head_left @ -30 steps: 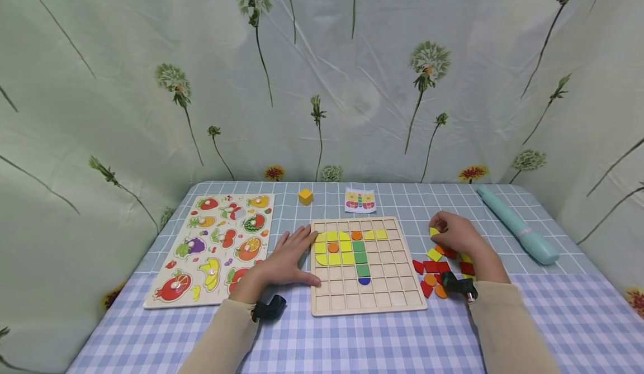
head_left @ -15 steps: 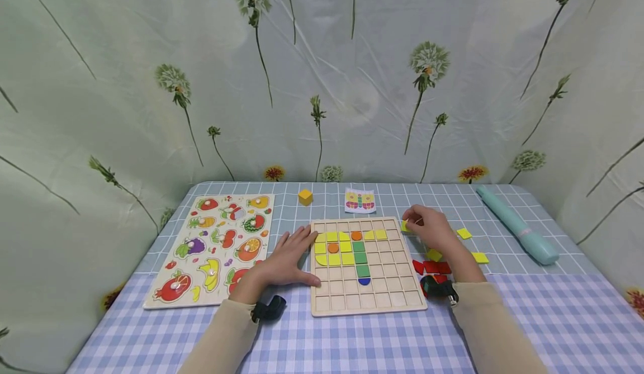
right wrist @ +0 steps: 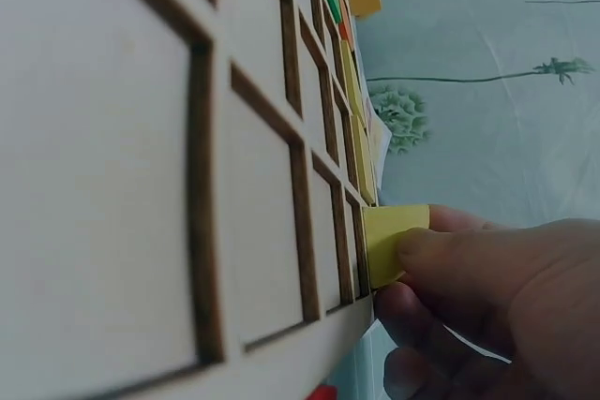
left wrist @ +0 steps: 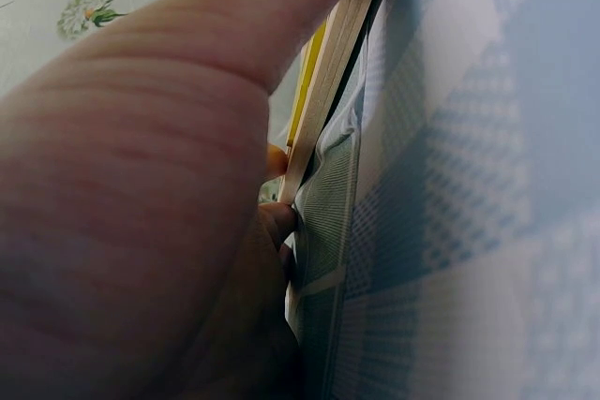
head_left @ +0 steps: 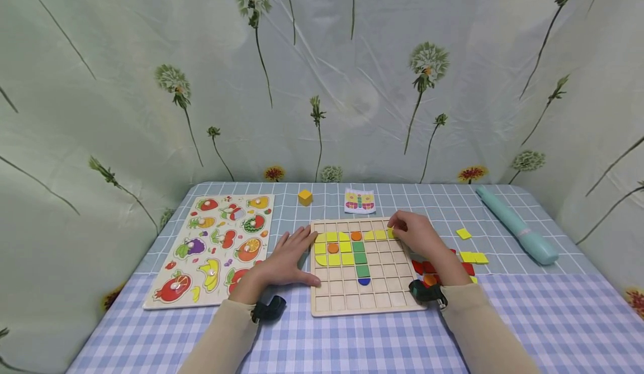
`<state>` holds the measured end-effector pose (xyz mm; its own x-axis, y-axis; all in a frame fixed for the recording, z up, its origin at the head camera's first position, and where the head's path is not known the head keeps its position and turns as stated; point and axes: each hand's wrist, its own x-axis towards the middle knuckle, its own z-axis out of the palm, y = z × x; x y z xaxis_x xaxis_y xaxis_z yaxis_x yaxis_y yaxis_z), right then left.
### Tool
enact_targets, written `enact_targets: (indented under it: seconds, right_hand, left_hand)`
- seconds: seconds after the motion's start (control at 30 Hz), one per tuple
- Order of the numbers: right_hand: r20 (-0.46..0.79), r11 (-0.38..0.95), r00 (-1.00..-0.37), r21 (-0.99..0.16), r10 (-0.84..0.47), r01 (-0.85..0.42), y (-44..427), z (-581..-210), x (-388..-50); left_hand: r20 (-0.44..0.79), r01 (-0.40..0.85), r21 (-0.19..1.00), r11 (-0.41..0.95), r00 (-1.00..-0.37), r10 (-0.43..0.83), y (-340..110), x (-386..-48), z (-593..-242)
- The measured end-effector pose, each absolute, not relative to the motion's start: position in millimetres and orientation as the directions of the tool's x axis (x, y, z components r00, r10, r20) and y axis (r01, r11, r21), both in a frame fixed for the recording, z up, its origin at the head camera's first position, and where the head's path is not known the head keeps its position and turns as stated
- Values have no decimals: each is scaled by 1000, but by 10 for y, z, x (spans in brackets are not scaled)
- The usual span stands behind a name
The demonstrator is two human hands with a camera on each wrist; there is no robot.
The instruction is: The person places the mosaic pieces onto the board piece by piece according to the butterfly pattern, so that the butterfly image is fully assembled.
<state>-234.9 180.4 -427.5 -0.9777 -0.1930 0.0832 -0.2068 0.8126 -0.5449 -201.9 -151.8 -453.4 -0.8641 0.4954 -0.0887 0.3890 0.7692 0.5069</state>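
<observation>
A wooden grid board (head_left: 374, 302) lies in the middle of the table, with yellow, orange, green and blue tiles set in its upper cells. At the board's upper right corner, my right hand (head_left: 416, 234) pinches a yellow tile (right wrist: 386, 243) between thumb and fingers. In the right wrist view that tile stands tilted up from the board, its lower edge at a cell by the rim. My left hand (head_left: 288, 259) rests with spread fingers along the board's left edge, the thumb near the lower left. The left wrist view shows mostly that hand, close to the board's side.
Loose red tiles (head_left: 427, 268) and yellow tiles (head_left: 474, 257) lie to the right of the board. A fruit puzzle board (head_left: 213, 251) is at the left. Behind stand a yellow cube (head_left: 305, 197) and a small pattern card (head_left: 360, 201). A teal object (head_left: 518, 226) lies far right.
My right hand has picked up a yellow tile from the loose pile and carried it left to the board's upper right corner. My left hand has stayed in place.
</observation>
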Motion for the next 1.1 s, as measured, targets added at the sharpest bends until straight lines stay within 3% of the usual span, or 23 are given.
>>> enact_targets:
  seconds: [0.43, 0.83, 1.1]
  right_hand:
    - [23, 860, -975, -466, -223, -207, 1801, -4220, -2318]
    - [-144, 796, -928, -569, -344, -207, 2138, -4071, -2282]
    - [-171, 783, -913, -587, -370, -207, 2554, -4000, -2250]
  left_hand:
    - [-95, 385, 504, 774, -865, 492, -1527, -2014, -4544]
    - [-94, 390, 500, 773, -863, 496, -1529, -2015, -4551]
    - [-87, 398, 496, 772, -862, 500, -1527, -2031, -4559]
